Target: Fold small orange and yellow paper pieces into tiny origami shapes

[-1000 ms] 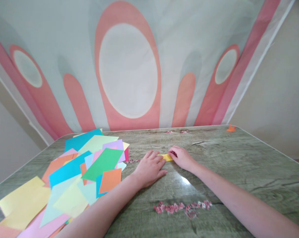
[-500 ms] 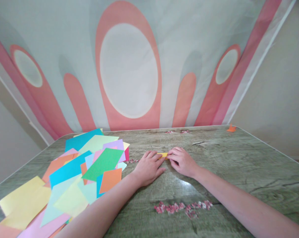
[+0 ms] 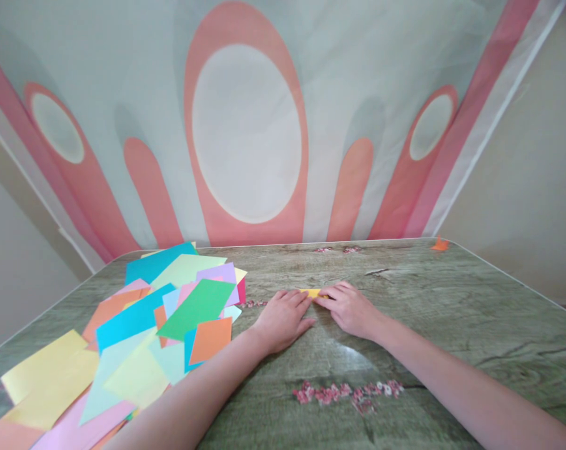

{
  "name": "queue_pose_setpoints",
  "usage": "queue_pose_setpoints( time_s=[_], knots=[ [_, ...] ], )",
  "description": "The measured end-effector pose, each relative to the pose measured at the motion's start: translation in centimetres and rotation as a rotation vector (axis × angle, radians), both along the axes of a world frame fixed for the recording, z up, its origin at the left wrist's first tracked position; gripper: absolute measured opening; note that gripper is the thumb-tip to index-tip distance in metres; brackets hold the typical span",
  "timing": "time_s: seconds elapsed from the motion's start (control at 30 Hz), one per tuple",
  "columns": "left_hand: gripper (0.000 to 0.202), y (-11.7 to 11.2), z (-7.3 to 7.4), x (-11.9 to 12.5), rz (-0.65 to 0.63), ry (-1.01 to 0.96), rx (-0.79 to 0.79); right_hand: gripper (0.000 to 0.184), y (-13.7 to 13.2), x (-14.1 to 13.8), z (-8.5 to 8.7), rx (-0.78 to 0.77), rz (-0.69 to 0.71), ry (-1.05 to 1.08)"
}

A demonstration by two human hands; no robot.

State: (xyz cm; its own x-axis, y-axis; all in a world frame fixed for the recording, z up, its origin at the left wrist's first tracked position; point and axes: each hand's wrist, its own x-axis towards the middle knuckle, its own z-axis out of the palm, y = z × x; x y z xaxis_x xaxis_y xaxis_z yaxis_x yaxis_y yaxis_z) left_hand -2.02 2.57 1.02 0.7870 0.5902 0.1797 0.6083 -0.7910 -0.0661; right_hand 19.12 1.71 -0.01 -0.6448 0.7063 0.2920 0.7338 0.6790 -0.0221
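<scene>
A small folded piece of yellow paper lies on the tabletop, partly covered by my fingers. My left hand rests flat at its left end, fingers stretched over the paper and the thumb apart from them. From the other side, my right hand has its fingers pressed together on the paper's right end. The right thumb is mostly hidden beneath the hand. Only a narrow yellow strip shows between and beyond the fingertips.
A wide, overlapping pile of coloured paper sheets covers the table's left side, reaching my left forearm. A small folded orange paper piece sits at the far right corner. The wood-patterned table has printed pink flowers; a patterned backdrop hangs behind.
My right fingers have straightened and now lie flatter over the yellow paper's right end, the hand turned slightly. The left hand stays nearly in place. The whole view has shifted slightly.
</scene>
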Motion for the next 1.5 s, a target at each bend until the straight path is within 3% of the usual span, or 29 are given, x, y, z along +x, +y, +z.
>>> queue_pose_setpoints(
  time_s=[0.5,0.73,1.2,1.5],
  knots=[
    [0.044,-0.1,0.6,0.3,0.010,0.034,0.023,0.027,-0.4,-0.3,1.0,-0.032,-0.018,-0.125],
    [0.044,0.0,0.4,0.2,0.011,0.039,0.027,0.023,-0.5,0.5,1.8,-0.096,-0.119,-0.192],
    [0.042,-0.2,0.9,0.3,-0.004,0.018,0.022,0.024,-0.5,-0.9,0.4,-0.028,-0.132,-0.046],
    [0.040,-0.2,1.0,0.3,0.003,-0.014,0.024,0.026,-0.6,-0.8,0.2,-0.058,-0.133,-0.105]
  ],
)
